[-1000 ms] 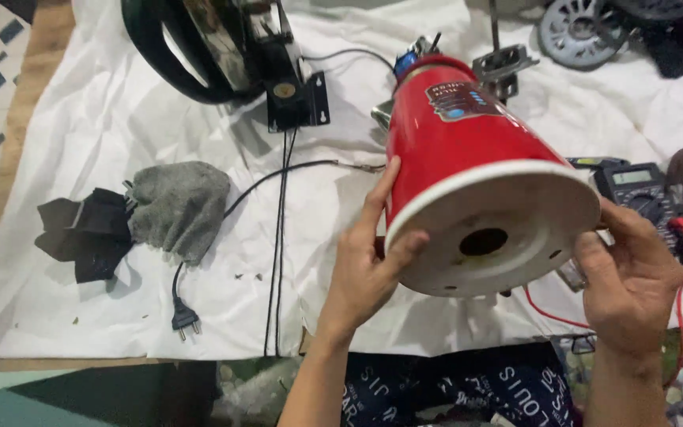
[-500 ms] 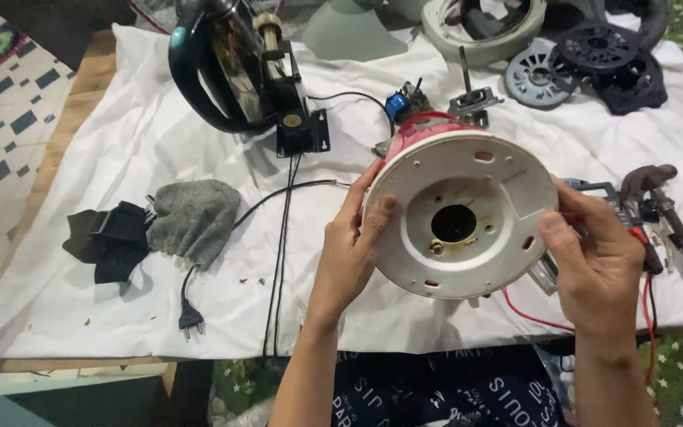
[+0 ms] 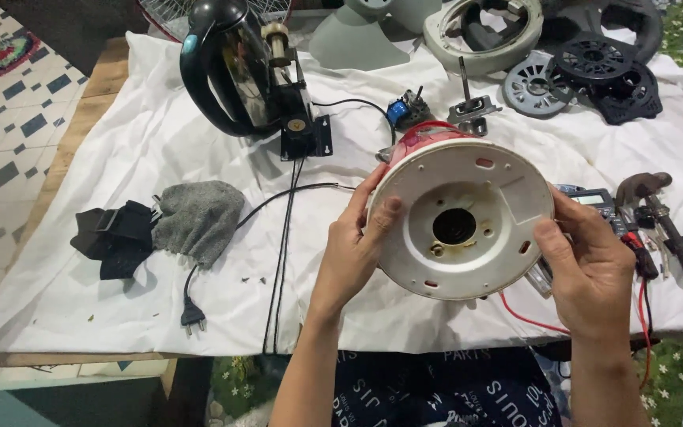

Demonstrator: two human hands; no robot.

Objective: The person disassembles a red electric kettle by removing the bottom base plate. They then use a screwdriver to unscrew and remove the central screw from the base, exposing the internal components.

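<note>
White cloth [image 3: 120, 237] covers the worktable, with patterned floor tiles showing beyond its far-left edge. Both hands hold a red appliance body with a white round base [image 3: 462, 221] up above the cloth, its underside turned full toward the camera: the left hand [image 3: 355, 241] grasps the left rim, thumb pressed on the white face, and the right hand [image 3: 590, 265] grasps the right rim, thumb likewise on the face. A second ago the red side wall showed broadly and the base pointed down and forward; half a second ago it had tipped up, and now almost only the white disc with its dark central hole is seen, the red reduced to a sliver at the top. Left of the left hand lie a grey cloth [image 3: 198, 217] and a black cloth [image 3: 116, 237], touching, with a black plug [image 3: 192, 318] on its cord just below them. Beyond the left hand stands a black kettle [image 3: 227, 67] on a small black bracket. Behind the right hand, partly hidden by it and the base, sit a multimeter [image 3: 594, 202] and red wires; a hammer [image 3: 666, 213] lies farther right. Grey and black fan parts [image 3: 586, 71] rest well beyond.
</note>
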